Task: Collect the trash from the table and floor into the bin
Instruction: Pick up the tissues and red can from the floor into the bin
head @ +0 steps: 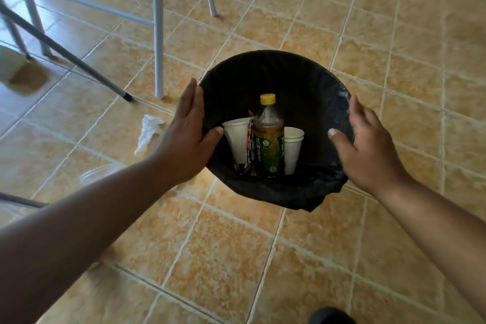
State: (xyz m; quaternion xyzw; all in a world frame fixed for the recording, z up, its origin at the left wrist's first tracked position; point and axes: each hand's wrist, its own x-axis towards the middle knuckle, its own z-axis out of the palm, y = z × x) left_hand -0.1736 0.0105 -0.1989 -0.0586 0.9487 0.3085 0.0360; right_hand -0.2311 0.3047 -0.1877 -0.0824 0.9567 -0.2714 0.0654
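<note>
- The bin (276, 192), lined with a black bag, is gripped at its rim by both hands: the left hand (188, 137) is wrapped over the left side of the rim with the thumb inside, and the right hand (368, 144) is clasped on the right side in the same way.
- The bin is seen over the tiled floor (263, 258), near the metal chair legs (158, 34); whether it is resting on the tiles or lifted cannot be told.
- Inside it, a green-labelled bottle (268, 139) with a yellow cap, paper cups (292, 150) on either side of the bottle, and a red wrapper (249, 142) are already gathered.
- A crumpled white tissue (147, 131) is left on the floor just beside the left wrist, and a clear plastic piece (100, 173) is partly hidden under the left forearm.
- The step in hand is judged to be the repositioning of the bin closer to this remaining litter.
- The rim should be kept level, so the upright bottle and cups are not tipped out.
- The liner should be pinched together with the rim, since loose folds at the near edge could slip inward.
- The bin is best set down just beside the tissue, clear of the chair legs, before either hand is freed.
</note>
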